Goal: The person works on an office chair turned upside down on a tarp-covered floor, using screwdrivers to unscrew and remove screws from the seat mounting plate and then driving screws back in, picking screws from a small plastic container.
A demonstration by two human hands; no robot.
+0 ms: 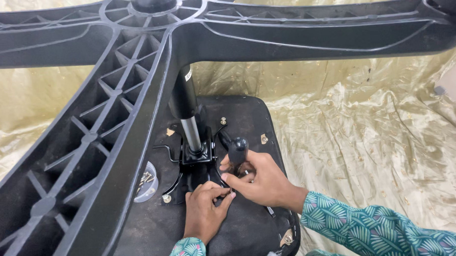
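Black lever (237, 149) stands gripped in right hand (260, 180); left hand (205, 209) pinches at the plate (189, 182). Chair base (111, 122) looms near-left, hiding the seat (248, 117) partly.

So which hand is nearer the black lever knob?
The right. The right hand sits directly beneath the knob, fingers touching its lower end. The left hand is lower and further left, on the metal plate, clear of the knob.

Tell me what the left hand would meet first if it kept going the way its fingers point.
The left hand points up the picture, toward the black metal plate bolted under the seat, at the foot of the chair column. It would likely meet that plate first; depth is hard to judge.
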